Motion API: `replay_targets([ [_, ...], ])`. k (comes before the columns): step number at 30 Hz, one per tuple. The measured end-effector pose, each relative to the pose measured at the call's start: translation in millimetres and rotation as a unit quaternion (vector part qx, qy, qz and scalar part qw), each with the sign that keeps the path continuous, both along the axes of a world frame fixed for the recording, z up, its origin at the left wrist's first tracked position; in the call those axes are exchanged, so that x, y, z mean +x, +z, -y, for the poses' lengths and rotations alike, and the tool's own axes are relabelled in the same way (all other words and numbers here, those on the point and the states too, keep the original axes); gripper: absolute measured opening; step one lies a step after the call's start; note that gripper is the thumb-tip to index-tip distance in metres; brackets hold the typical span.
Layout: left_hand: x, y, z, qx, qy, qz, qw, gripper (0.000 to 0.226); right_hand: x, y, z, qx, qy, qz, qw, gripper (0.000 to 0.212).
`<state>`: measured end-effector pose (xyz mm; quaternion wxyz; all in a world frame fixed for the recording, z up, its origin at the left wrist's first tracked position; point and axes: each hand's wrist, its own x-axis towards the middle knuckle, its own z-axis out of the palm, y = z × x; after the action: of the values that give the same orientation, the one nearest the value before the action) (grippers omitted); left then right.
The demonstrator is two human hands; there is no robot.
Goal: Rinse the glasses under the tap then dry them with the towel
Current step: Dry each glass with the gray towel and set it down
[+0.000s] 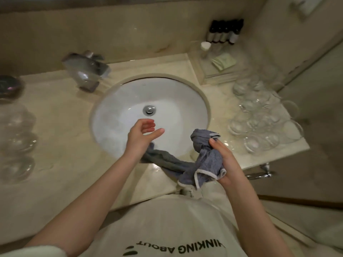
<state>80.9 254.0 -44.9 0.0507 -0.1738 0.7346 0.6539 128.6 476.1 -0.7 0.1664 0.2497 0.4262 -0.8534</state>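
Gripping right hand (225,160), bunched grey terry towel (207,160), round sink (118,101).

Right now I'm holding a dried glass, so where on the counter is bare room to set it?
Bare counter lies between the sink and the left glasses. Right of the sink, glasses crowd the counter. The front edge holds the towel, gripped by the right hand.

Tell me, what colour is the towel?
The towel is blue-grey with a white edge, gripped in the right hand; the head view shows it.
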Motion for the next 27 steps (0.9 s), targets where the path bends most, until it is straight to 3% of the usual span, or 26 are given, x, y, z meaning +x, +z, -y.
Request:
replay_targets([
  [13, -68, -8, -173, -0.038, -0.186, -0.002, 0.982, 0.048, -6, 9, -115, 0.006, -0.073, -0.001, 0.997, 0.032],
  [16, -75, -10, -193, -0.048, -0.212, -0.006, 0.976, 0.048, -11, 10, -126, -0.001, -0.074, -0.009, 0.997, 0.039],
  [20, -83, -14, -210, -0.060, -0.240, -0.009, 0.969, 0.052, -18, 14, -136, 0.007, -0.074, -0.021, 0.997, 0.032],
  [27, -90, -19, -220, -0.062, -0.327, 0.003, 0.943, 0.075, -19, 17, -149, 0.023, -0.072, -0.019, 0.997, 0.031],
])
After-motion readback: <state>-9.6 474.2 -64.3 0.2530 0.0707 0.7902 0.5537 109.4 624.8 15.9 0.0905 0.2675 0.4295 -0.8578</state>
